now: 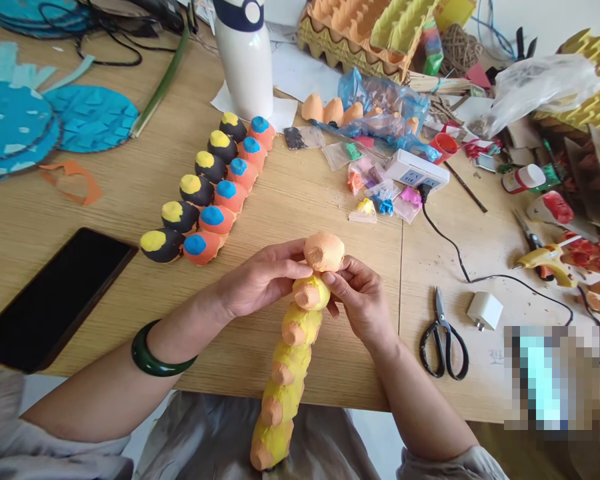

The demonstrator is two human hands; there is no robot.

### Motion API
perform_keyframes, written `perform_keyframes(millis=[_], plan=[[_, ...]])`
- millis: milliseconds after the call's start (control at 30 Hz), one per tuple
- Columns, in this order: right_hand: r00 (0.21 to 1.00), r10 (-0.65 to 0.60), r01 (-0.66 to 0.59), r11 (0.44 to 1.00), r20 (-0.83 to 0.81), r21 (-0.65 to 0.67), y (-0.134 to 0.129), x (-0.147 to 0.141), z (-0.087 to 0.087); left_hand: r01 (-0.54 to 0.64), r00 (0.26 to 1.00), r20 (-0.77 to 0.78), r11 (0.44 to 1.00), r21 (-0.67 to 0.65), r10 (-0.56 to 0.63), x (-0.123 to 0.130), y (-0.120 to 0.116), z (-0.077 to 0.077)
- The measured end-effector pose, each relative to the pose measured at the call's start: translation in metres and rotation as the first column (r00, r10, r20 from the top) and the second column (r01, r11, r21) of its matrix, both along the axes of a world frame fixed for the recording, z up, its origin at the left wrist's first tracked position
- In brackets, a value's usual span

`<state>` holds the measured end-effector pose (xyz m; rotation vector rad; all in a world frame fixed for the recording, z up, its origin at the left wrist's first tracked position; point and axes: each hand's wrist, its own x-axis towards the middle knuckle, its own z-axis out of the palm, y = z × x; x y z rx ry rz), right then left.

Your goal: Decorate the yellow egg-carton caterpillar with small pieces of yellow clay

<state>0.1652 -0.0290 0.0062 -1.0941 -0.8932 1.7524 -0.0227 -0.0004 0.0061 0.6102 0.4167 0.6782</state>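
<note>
A strip of egg-carton cups, mostly coated yellow with bare orange tips, slants from the table's middle down past its front edge. Its far end cup is plain orange. My left hand grips the strip from the left near that end, thumb and fingers at the joint below the plain cup. From the right, my right hand pinches the same joint, thumb on the yellow coating. Beyond my left hand lie a strip of black cups with yellow tops and a strip of orange cups with blue tops, side by side.
A black phone lies at the left, scissors and a white plug at the right. Further back are a white bottle, small clay packets, a power strip with its cable and a glue gun.
</note>
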Motion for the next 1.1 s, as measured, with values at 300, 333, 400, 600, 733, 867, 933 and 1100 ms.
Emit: perform_keyframes(millis=[300,333,400,600,733,867,933,1100], plan=[[0.999,0.026,-0.025,0.999,0.021,-0.036,-0.0036,-0.005,-0.0004,0.06,0.998,0.018,0.986,-0.155,-0.058,-0.0004,0.0007,-0.0013],[1.0,0.029,-0.029,0.999,0.01,-0.043,-0.0038,-0.0055,-0.0013,0.063,0.998,0.018,0.985,-0.162,-0.061,-0.0004,0.0006,-0.0015],[0.999,0.034,-0.035,0.998,-0.01,-0.048,-0.0038,-0.006,-0.0034,0.047,0.999,0.014,0.986,-0.159,-0.046,-0.0001,0.0003,-0.0019],[0.998,0.037,-0.04,0.998,-0.041,-0.052,-0.002,-0.006,-0.0062,-0.01,0.999,-0.038,0.993,-0.115,0.006,0.0008,-0.0007,-0.0043],[0.998,0.049,-0.051,0.998,-0.046,-0.04,-0.0016,-0.0048,-0.0035,0.019,0.999,-0.034,0.997,-0.077,-0.022,0.0002,0.0006,-0.004],[1.0,0.023,-0.023,0.998,0.005,0.051,-0.0022,-0.0041,-0.0018,0.083,0.996,0.043,0.996,-0.044,-0.081,-0.0008,0.0017,-0.0007],[0.999,0.007,-0.009,0.997,0.032,0.072,-0.0027,-0.0045,-0.0016,0.069,0.998,0.016,0.997,-0.045,-0.068,-0.0004,0.0013,0.0008],[0.995,-0.022,0.013,0.996,0.092,0.092,-0.004,-0.0069,-0.002,-0.016,0.997,-0.076,0.995,-0.101,0.008,0.0028,-0.0012,0.0016]])
